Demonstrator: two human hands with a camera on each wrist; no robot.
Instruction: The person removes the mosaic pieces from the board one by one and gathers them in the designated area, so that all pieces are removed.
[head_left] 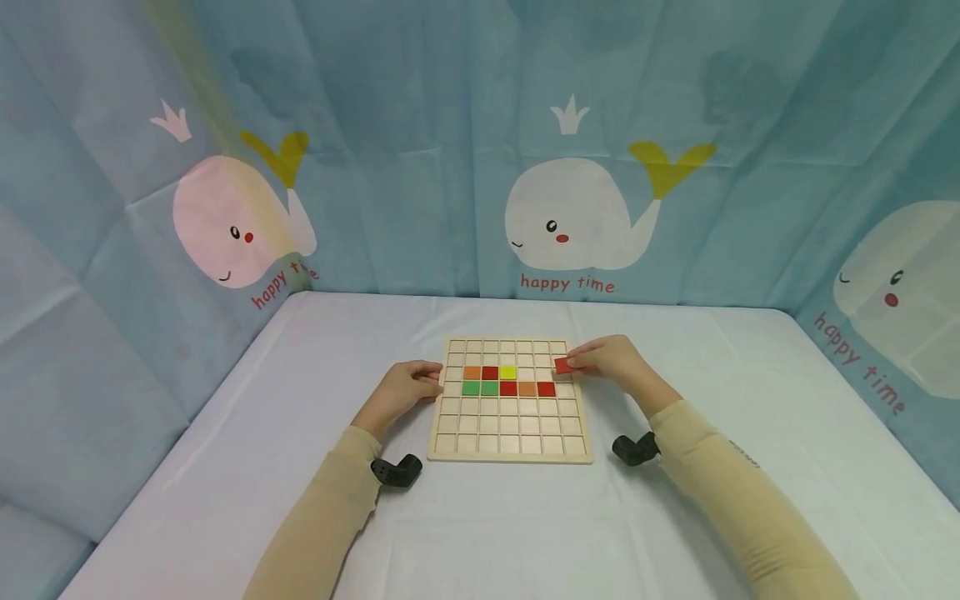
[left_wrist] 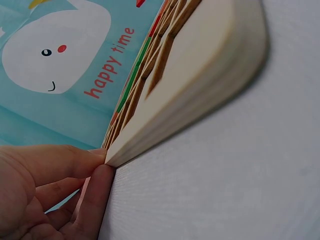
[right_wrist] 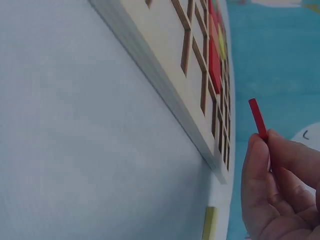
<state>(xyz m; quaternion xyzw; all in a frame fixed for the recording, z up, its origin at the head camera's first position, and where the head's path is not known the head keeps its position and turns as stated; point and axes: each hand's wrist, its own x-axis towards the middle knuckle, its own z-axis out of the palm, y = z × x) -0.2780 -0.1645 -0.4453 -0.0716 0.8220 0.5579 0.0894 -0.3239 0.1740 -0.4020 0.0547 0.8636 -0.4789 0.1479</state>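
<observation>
A light wooden grid board lies flat on the table. Two of its rows carry coloured square tiles: red, orange, green and one yellow tile. At the board's left edge, my left hand pinches the rim between thumb and finger, as the left wrist view shows. My right hand holds a red tile by one end between thumb and fingers. That tile is raised over the board's right edge, tilted in the right wrist view and apart from the grid.
A yellow piece, partly cut off, lies on the white tablecloth beyond the board in the right wrist view. Black wrist devices sit at both sleeves. A blue whale-print curtain stands behind and along the sides.
</observation>
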